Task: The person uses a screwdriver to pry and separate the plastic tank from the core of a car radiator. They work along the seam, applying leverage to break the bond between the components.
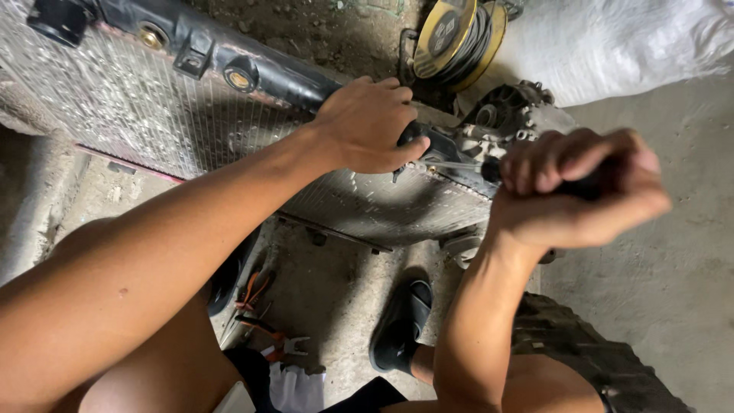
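A car radiator (130,107) with a metal fin core and a black plastic top tank (252,69) stands tilted in front of me. My left hand (367,126) grips the black tank near its right end. My right hand (569,191) is closed around the dark handle of a screwdriver. Its thin metal shaft (455,164) points left, with the tip at the tank's edge just below my left thumb.
Orange-handled pliers (264,325) lie on the concrete floor by my left knee. My foot in a black sandal (401,325) rests below the radiator. A yellow cable reel (451,34) and a white sack (612,42) sit behind. A grey metal engine part (512,115) is beside the radiator.
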